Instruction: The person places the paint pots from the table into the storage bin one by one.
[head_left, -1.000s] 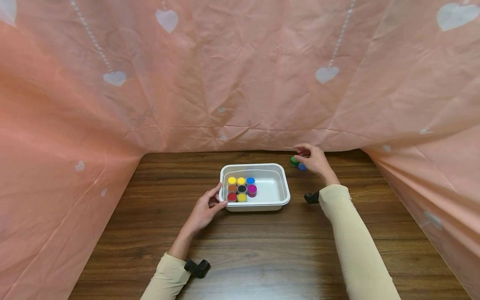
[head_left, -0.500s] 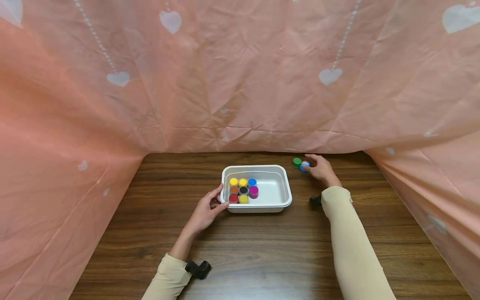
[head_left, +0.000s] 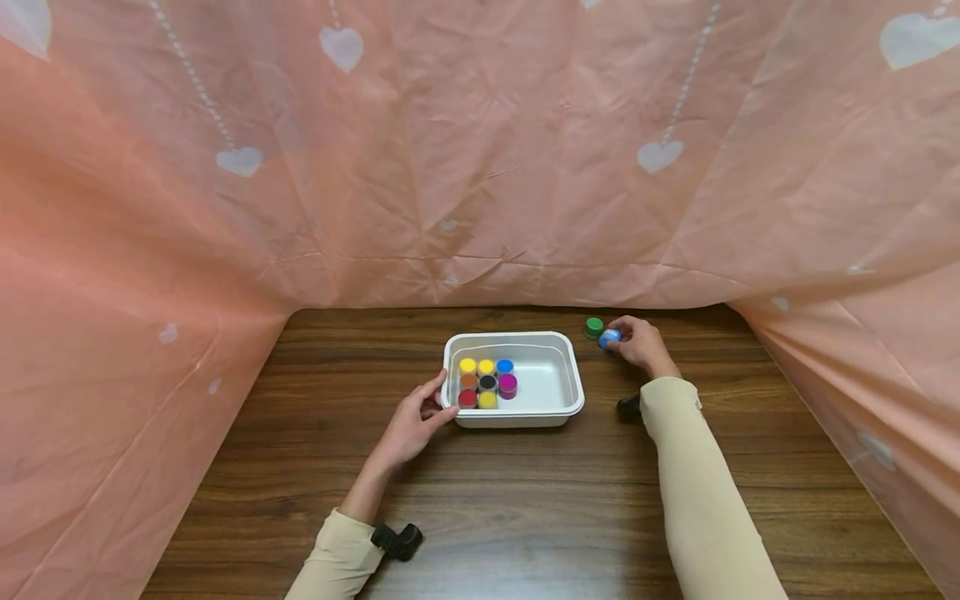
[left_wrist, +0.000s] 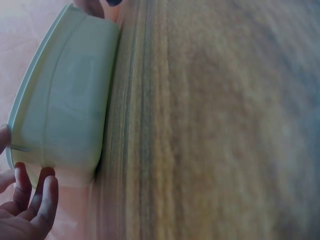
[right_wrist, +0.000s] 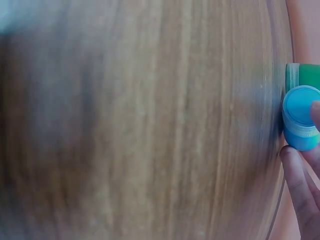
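A white tray (head_left: 566,383) stands mid-table with several small coloured-lid jars (head_left: 486,382) packed in its left half. My left hand (head_left: 416,421) holds the tray's near left corner, thumb on the rim; in the left wrist view the tray (left_wrist: 65,105) shows from the side with my fingertips (left_wrist: 35,200) at its end. My right hand (head_left: 637,343) pinches a blue-lidded jar (head_left: 609,337) at the table's far right. A green-lidded jar (head_left: 594,327) stands just beyond it. The right wrist view shows the blue jar (right_wrist: 300,117) between my fingers (right_wrist: 300,185), tilted, beside the green jar (right_wrist: 302,75).
A pink cloth (head_left: 480,150) with white hearts hangs behind and down both sides, covering the table's left and right edges. The wooden tabletop (head_left: 525,500) stretches toward me. Black wrist-camera mounts (head_left: 397,540) sit on both sleeves.
My right hand has closed on the blue jar and drawn it slightly toward me, off the green jar's side. The left hand stays on the tray.
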